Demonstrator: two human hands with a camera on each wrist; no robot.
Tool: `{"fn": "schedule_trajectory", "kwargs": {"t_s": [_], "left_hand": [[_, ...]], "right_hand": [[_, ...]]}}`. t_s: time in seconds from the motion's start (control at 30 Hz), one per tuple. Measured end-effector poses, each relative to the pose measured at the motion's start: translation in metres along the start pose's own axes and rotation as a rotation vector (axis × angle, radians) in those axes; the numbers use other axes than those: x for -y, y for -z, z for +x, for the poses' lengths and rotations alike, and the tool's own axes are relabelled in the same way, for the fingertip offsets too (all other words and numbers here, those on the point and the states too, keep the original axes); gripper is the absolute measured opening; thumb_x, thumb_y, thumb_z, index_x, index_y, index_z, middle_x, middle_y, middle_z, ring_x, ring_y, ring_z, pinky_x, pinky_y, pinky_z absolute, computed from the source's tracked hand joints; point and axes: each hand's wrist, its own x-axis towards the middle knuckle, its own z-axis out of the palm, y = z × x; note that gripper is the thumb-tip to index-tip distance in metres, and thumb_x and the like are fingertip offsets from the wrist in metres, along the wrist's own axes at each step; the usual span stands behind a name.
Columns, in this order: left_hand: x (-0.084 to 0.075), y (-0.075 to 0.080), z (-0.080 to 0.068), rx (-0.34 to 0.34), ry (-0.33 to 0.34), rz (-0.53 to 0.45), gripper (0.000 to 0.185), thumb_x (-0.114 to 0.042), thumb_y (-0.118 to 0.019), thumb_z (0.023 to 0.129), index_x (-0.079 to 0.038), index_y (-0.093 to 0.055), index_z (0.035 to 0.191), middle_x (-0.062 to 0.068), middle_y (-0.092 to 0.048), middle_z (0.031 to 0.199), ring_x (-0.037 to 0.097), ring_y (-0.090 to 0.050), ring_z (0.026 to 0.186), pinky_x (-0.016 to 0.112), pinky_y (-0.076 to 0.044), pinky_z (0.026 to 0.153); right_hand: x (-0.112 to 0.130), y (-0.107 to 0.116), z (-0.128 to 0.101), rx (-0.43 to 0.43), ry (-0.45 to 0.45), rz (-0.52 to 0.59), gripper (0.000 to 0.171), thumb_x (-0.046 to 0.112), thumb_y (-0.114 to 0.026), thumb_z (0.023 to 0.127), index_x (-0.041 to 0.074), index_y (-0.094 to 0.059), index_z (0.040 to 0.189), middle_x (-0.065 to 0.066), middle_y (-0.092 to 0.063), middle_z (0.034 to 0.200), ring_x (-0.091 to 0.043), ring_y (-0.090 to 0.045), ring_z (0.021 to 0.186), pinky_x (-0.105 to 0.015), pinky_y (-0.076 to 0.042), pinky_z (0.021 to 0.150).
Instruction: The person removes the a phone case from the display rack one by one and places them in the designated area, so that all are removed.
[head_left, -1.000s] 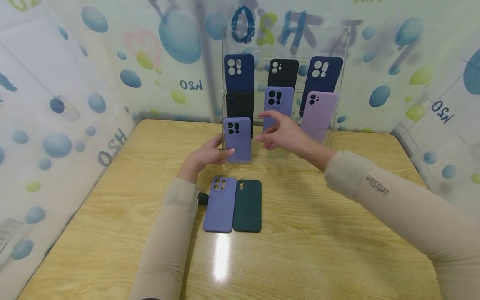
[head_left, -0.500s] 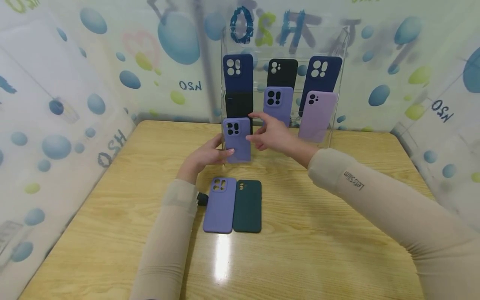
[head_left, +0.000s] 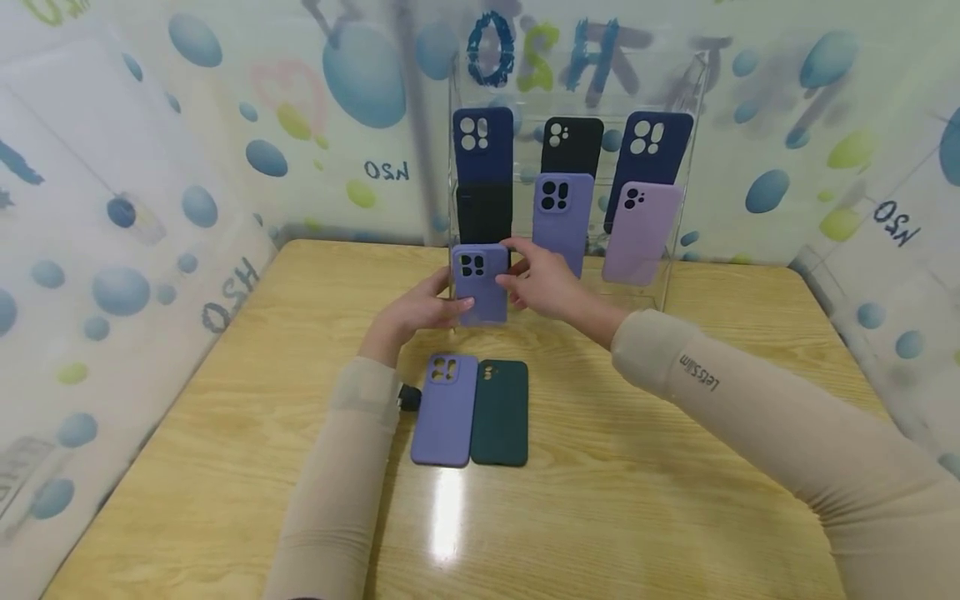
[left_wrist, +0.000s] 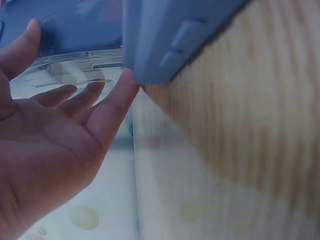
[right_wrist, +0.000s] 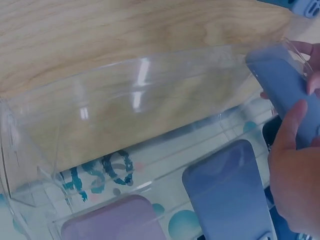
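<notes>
A light purple phone case (head_left: 491, 296) stands in the lowest tier at the left end of a clear display stand (head_left: 667, 283). My right hand (head_left: 546, 282) pinches its upper right corner, index finger along the top edge and thumb on the front. At the stand's left end my left hand (head_left: 423, 307) grips the clear side, its thumb over the case's lower front and its fingers behind. The left wrist view shows those fingers (left_wrist: 112, 107) beyond the clear plastic. In the right wrist view my right thumb (right_wrist: 295, 120) lies against the purple case.
Higher in the stand are navy cases (head_left: 483, 158), black cases (head_left: 572, 146), another purple case (head_left: 562, 229) and a pink-lilac case (head_left: 643, 237). On the wooden table (head_left: 637, 492) a purple case (head_left: 442, 425) and a dark green case (head_left: 501, 417) lie side by side.
My right hand has moved left from in front of the middle purple case and taken hold of the left one's upper corner. That case's top edge sits slightly lower. My left hand stays put.
</notes>
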Motion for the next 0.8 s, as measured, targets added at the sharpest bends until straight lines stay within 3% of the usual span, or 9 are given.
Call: {"fn": "schedule_trajectory", "kwargs": {"t_s": [0.33,0.8], "left_hand": [[0.0015,0.0011,0.0027,0.011,-0.013,-0.016,0.083,-0.028,-0.066,0.107,-0.027,-0.015,0.172,0.004,-0.021,0.179,0.036,-0.053,0.146,0.058,-0.048,0.119],[0.0009,0.0015,0.0018,0.005,0.008,-0.021,0.084,-0.029,-0.067,0.106,-0.025,-0.016,0.173,0.005,-0.018,0.18,0.036,-0.046,0.152,0.057,-0.048,0.12]], "right_hand": [[-0.0051,-0.0031,0.0,-0.064,0.137,-0.037,0.048,0.016,-0.057,0.111,0.02,-0.046,0.158,-0.015,-0.074,0.123,-0.026,-0.077,0.094,-0.039,-0.067,0.082],[0.0002,0.0046,0.002,-0.086,0.133,-0.057,0.048,0.015,-0.057,0.111,0.018,-0.047,0.157,-0.015,-0.075,0.124,-0.024,-0.078,0.094,-0.04,-0.067,0.083]]}}
